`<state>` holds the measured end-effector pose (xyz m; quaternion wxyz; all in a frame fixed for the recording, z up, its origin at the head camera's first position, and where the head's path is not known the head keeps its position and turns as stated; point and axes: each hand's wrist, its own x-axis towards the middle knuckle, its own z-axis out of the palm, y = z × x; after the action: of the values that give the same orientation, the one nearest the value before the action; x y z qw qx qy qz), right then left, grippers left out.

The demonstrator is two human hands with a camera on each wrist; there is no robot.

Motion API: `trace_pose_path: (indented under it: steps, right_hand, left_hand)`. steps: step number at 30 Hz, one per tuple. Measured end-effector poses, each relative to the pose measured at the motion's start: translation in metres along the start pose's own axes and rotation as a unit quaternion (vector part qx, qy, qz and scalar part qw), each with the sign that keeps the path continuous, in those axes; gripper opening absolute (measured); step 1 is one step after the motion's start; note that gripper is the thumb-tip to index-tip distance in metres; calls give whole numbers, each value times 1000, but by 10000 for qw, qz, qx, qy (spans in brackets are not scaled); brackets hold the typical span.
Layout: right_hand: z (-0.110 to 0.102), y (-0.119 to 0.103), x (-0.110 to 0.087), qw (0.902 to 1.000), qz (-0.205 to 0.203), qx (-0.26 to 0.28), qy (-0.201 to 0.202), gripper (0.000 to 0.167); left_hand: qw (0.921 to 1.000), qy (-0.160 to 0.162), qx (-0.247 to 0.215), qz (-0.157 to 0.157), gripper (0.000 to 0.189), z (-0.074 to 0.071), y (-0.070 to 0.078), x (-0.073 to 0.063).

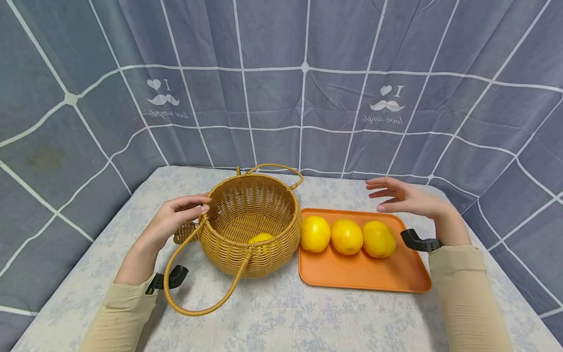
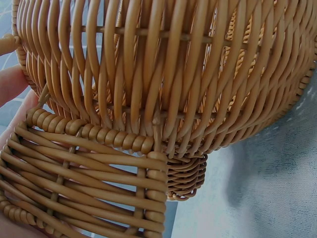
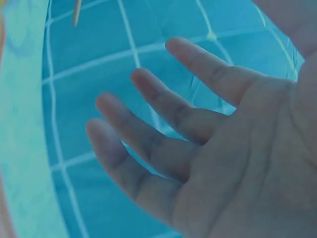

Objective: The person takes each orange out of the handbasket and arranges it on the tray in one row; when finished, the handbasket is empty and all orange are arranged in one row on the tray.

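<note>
A round wicker basket (image 1: 246,259) stands at the middle left of the table, a yellow lemon (image 1: 261,238) visible inside. My left hand (image 1: 176,212) holds the left side of its rim, thumb and fingertips at the edge. In the left wrist view, the woven wall (image 2: 163,64) fills the frame, and a small wicker piece (image 2: 84,173) partly hides that hand. Beside the basket, three lemons (image 1: 347,236) lie in a row on an orange tray (image 1: 360,276). Above the tray's far right, my right hand (image 1: 406,198) hovers with nothing held, its fingers (image 3: 158,144) spread and slightly bent.
One looped basket handle (image 1: 198,312) hangs toward the table's front; another handle (image 1: 277,166) rises at the back. A pale patterned cloth (image 1: 281,318) covers the table. Grey-blue checked curtains (image 1: 272,98) enclose the back and sides.
</note>
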<state>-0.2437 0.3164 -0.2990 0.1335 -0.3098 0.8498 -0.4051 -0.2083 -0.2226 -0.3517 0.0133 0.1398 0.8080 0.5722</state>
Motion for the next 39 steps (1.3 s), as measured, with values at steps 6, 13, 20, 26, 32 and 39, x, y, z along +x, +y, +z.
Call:
trace_pose_path:
  steps: [6,13,20,26,32,39]
  right_hand:
    - [-3,-37,37,9981,-243,215,-516,62]
    - [4,-80,85,9934,-508,397,-948,64]
    - [24,-108,130,9846,-809,474,-1475,67]
    - [45,-126,167,9759,-742,476,-1998,72]
    - [64,-141,196,9656,-709,568,-2436,69]
    - [92,-137,223,9487,-465,320,-3111,66]
  left_hand:
    - [10000,6,11,-14,44,0,0,0]
    - [10000,4,45,-4,43,0,0,0]
    - [10000,-1,36,-60,44,0,-1,1]
    - [10000,0,39,-57,43,-1,-2,1]
    - [10000,6,-8,-56,43,0,-2,1]
    - [10000,19,-25,-30,42,-1,-2,2]
